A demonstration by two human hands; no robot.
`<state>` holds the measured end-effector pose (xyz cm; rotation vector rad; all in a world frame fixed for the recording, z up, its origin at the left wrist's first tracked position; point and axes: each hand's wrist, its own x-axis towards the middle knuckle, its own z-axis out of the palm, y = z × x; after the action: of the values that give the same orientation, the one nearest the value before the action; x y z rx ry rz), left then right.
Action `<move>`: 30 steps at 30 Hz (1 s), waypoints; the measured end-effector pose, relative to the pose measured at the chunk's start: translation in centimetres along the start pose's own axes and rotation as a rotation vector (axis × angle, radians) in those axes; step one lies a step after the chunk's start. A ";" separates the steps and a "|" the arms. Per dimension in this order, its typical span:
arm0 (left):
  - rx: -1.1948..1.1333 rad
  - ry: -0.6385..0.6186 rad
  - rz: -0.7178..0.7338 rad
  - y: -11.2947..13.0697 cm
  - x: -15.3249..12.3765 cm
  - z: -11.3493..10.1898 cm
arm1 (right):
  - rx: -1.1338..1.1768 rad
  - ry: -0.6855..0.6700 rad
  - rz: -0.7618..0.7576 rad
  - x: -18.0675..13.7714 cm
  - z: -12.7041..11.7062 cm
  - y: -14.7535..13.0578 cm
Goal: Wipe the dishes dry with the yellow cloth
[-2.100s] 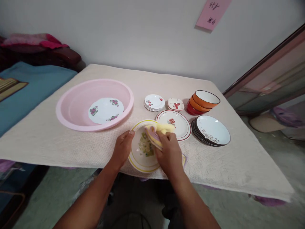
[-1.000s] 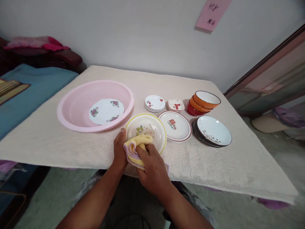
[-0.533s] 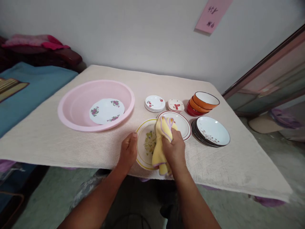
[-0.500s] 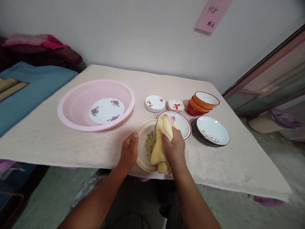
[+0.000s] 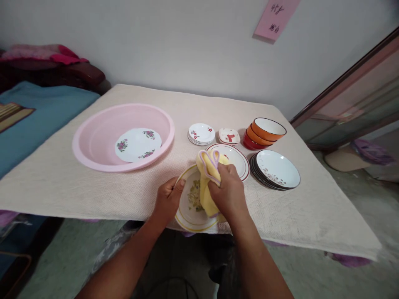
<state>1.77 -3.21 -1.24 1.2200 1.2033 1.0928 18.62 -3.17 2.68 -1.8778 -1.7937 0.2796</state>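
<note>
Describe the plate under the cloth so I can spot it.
Right of the pink basin, at the table's near edge, the left hand holds a plate by its rim, under a yellow cloth in the right hand. Its yellow rim sets it apart from the red-rimmed plate behind.

Place: room in a private home, lived-in, not a kitchen proper.
Bedding: blue cover (image 5: pixel 46 120) on a bed beside the table; pink cloth (image 5: pixel 40 54) on dark wood behind.
Table: quilted cream cover (image 5: pixel 311 220).
Washing: pink plastic basin (image 5: pixel 93 153).
Wall: handwritten pink paper note (image 5: pixel 274 20).
Floor: grey-green, bare (image 5: pixel 71 253).
</note>
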 end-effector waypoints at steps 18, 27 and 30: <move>-0.576 0.269 -0.004 0.9 1.9 -0.5 | 1.406 0.021 0.595 -1.5 0.8 3.9; -0.591 0.168 -0.275 0.4 2.0 -1.1 | 1.510 -0.031 0.582 -1.6 0.6 4.3; -0.549 0.328 -0.149 0.1 1.7 -0.1 | 1.555 -0.049 0.661 -1.6 0.9 3.6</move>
<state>1.76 -1.52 -1.26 0.5371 1.1077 1.4258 21.15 -4.45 -0.23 -1.0914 -0.3969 1.4251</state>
